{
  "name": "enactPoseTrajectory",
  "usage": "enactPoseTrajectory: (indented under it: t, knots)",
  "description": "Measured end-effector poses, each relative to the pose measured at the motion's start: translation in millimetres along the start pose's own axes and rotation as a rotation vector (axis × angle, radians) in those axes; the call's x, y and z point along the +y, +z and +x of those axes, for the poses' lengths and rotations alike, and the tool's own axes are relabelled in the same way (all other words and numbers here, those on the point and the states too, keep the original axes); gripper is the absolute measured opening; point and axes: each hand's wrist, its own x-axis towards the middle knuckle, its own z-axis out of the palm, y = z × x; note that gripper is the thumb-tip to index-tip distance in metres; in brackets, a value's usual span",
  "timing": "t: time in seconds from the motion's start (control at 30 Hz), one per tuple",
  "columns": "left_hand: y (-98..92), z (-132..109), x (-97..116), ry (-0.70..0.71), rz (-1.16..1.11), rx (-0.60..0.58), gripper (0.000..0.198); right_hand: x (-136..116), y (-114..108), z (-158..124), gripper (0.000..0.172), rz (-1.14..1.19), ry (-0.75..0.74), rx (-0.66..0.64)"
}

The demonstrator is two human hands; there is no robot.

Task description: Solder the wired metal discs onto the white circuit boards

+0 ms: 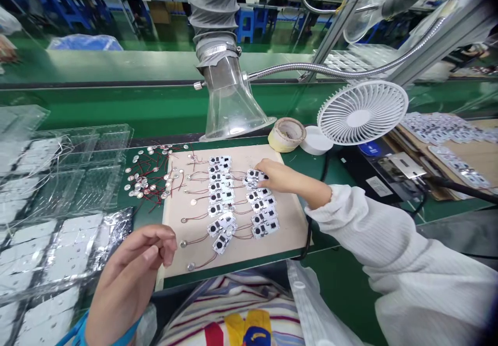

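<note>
While rowed for reach, small white circuit boards [221, 195] under the open right hand [290, 177]; curled left hand [132, 268], hold unclear.

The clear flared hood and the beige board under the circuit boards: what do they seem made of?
The clear flared hood looks like glossy plastic: the bench shows through it. The beige board seems matte fibreboard or card: no shine.

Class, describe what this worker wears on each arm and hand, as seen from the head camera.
The right hand is bare, and its arm wears a loose white ribbed sleeve. The left hand is also bare, with a blue band at the wrist.
</note>
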Motion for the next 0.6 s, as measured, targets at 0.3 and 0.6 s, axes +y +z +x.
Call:
enactPoseTrajectory:
  t: [0.3, 0.6]
  knots:
    - [1.7, 3, 0, 0.013, 0.062, -0.012, 0.022, -8, 6, 0, 0.025, 0.048, -0.014, -0.02]
    - [93.0, 45, -20, -0.036, -0.127, -0.095, 0.053, -43, -11, -7, 0.028, 0.424, -0.167, 0.018]
